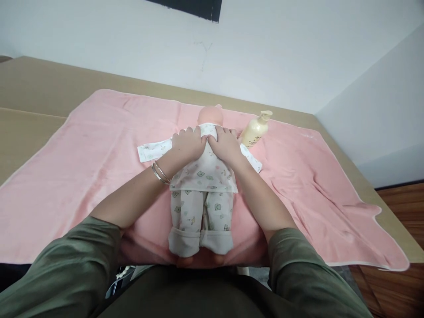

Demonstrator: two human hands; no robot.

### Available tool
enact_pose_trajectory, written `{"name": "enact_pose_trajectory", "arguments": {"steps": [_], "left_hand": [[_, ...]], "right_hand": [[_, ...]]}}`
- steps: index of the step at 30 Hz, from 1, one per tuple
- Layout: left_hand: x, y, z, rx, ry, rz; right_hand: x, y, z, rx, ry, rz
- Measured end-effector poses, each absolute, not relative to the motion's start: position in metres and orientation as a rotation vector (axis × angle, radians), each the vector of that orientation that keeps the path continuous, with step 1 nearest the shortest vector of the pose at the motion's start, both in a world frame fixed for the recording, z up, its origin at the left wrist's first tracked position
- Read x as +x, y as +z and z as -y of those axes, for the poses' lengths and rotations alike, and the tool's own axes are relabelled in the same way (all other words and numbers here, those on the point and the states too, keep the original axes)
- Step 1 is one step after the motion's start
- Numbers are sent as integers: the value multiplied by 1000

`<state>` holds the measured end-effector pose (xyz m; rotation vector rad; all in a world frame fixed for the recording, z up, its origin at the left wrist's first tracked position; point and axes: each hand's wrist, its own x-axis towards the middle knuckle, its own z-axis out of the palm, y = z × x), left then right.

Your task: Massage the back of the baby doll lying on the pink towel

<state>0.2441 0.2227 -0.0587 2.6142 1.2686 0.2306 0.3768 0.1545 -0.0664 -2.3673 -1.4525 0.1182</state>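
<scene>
A baby doll (211, 115) lies stretched out with its head toward the wall; its face does not show. It wears a white printed top (203, 174) and matching trousers (188, 212) with turned-up cuffs. My left hand (188, 143) rests on the doll's upper body at the left shoulder, fingers laid over the cloth. On the other shoulder lies my right hand (227, 143), also flat, with the two thumbs nearly meeting in the middle. Just beyond my right hand is a cream pump bottle (255, 131). The doll's sleeves spread out to both sides.
A pink blanket (109, 141) with some wrinkles lies under the doll. It covers much of a wooden table (43, 79), which stands against a white wall (265, 57). At the lower right, brown wood flooring (402, 212) shows past the table edge.
</scene>
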Motion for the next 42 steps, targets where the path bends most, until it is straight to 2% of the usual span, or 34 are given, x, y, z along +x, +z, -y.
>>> {"name": "enact_pose_trajectory", "arguments": {"steps": [6,13,22,27,37,42], "left_hand": [[247,-66,-223,2638,319,-1263],[260,-90,-258,2587,516,-969],[255,-91,-226,2685,469,-1002],[258,-99,-225,2710,652,-917],[258,-99,-273,2325,557,-982],[260,-101,-268,2355,588,-1000]], "right_hand": [[368,-66,-150,-2383,114,1531],[327,-69,-138,-2367,-19,1750],[389,-76,-168,-2311,256,1521],[381,-71,-163,-2375,112,1536],[309,-59,-121,-2506,48,1788],[345,-64,-139,-2328,183,1785]]}}
